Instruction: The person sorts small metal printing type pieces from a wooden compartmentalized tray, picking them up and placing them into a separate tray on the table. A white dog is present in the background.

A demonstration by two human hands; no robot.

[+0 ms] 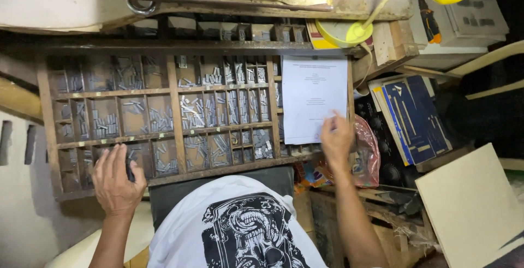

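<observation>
A wooden type case with many small compartments of grey metal type pieces lies in front of me. My left hand rests on the case's near left edge, fingers spread over a lower left compartment, and whether it holds a piece is hidden. My right hand touches the lower right corner of a white printed sheet that lies on the case's right side, fingers pinched at the paper's edge.
A yellow desk lamp stands at the back right. Blue booklets and a beige board lie to the right. A pinkish plastic bag sits beside my right wrist. More type trays sit behind the case.
</observation>
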